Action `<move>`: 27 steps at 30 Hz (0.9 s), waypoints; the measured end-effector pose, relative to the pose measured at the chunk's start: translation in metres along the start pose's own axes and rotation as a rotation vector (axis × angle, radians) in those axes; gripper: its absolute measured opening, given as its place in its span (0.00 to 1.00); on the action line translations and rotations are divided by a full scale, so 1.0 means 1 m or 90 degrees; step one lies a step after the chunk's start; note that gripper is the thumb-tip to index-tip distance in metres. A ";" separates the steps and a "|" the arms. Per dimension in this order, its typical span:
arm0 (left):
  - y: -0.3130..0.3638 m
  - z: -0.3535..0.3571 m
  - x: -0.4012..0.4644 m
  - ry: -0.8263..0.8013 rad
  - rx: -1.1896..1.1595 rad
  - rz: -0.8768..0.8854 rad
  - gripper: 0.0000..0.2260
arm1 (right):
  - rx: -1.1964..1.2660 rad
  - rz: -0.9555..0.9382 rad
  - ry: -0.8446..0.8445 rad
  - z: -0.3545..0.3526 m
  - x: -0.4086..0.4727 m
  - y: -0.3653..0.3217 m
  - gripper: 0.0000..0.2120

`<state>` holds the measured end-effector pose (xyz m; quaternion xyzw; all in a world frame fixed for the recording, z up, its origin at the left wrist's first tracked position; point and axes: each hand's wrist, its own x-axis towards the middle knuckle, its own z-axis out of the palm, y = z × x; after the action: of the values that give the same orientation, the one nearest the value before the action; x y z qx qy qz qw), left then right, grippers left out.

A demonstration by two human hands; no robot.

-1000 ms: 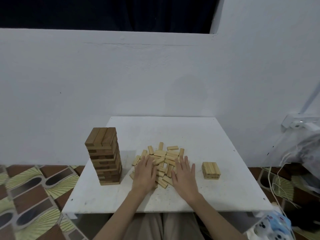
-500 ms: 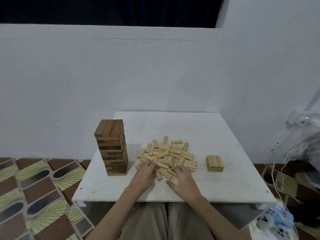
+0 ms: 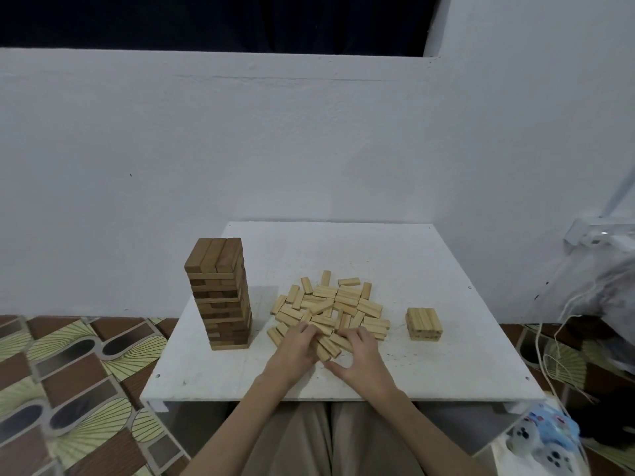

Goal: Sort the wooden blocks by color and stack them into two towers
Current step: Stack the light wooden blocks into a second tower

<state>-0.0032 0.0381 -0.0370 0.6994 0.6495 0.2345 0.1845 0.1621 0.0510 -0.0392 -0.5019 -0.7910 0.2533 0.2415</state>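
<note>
A tall tower of dark brown blocks stands on the left of the white table. A loose pile of light wooden blocks lies in the middle. A short stack of light blocks sits to the right. My left hand and my right hand are at the pile's near edge, fingers curled round light blocks lying between them. The blocks under my fingers are partly hidden.
A white wall rises behind the table. Patterned floor tiles lie to the left. Cables and a bag crowd the right side, with a power strip on the wall. A printed blue-and-white cloth sits at the lower right.
My hands went from lying flat on the pile to curling their fingers round blocks at its near edge. The view shifted slightly to the left.
</note>
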 end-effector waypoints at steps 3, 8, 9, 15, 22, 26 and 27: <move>0.004 -0.001 0.001 0.017 -0.053 -0.022 0.20 | 0.012 0.008 0.002 0.001 0.001 0.000 0.30; 0.010 -0.005 0.004 0.009 -0.114 -0.090 0.21 | -0.004 0.006 -0.005 0.002 0.002 0.000 0.32; 0.011 -0.005 0.003 0.006 -0.124 -0.093 0.21 | -0.003 0.006 -0.003 0.002 0.002 0.000 0.33; 0.013 -0.005 -0.001 0.007 -0.151 -0.095 0.21 | 0.019 0.015 -0.004 0.002 0.002 0.001 0.30; 0.013 -0.005 -0.002 -0.010 -0.195 -0.112 0.20 | 0.049 -0.008 -0.038 -0.008 0.004 0.006 0.30; 0.015 -0.006 -0.002 -0.013 -0.221 -0.126 0.22 | 0.042 -0.008 -0.028 -0.010 0.001 0.008 0.32; 0.016 -0.006 -0.001 -0.014 -0.229 -0.132 0.23 | 0.036 -0.003 -0.020 -0.009 0.000 0.009 0.32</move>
<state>0.0062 0.0351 -0.0230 0.5870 0.6637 0.3185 0.3369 0.1733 0.0559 -0.0380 -0.4891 -0.7881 0.2829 0.2441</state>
